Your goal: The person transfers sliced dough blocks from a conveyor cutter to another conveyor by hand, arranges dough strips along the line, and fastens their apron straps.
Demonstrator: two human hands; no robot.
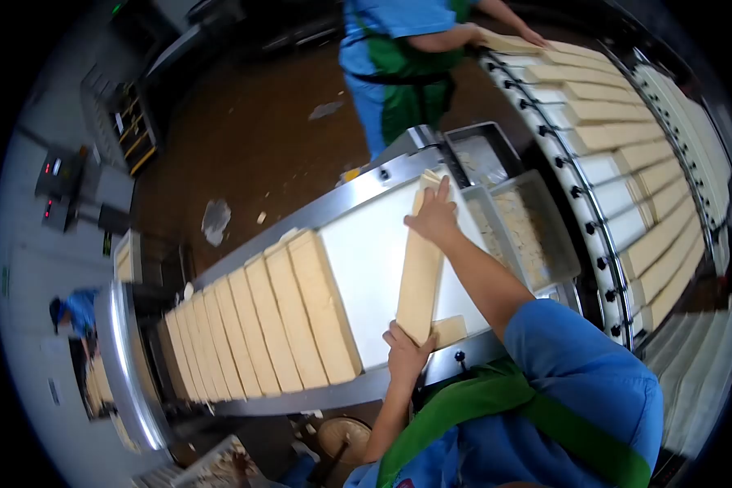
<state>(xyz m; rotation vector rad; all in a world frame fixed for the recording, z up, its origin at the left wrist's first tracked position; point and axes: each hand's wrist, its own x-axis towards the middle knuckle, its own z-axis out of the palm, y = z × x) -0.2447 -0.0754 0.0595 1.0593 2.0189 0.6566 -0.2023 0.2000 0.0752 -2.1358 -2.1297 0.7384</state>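
A long, pale cream stack of dough-like strips lies at a slant across the white belt in front of me. My right hand grips its far end, where the layers fan apart a little. At the near end, my left hand is closed around the corner with its fingers on the edge. Beside that hand, a short loose cream piece rests by the belt's metal edge. To the left, a row of thick cream slabs sits side by side on the same belt.
Grey bins of scraps stand right of the belt. Beyond them a conveyor with rods carries more cream slabs. A co-worker in a green apron touches slabs at its far end. A metal machine spans the belt's left end.
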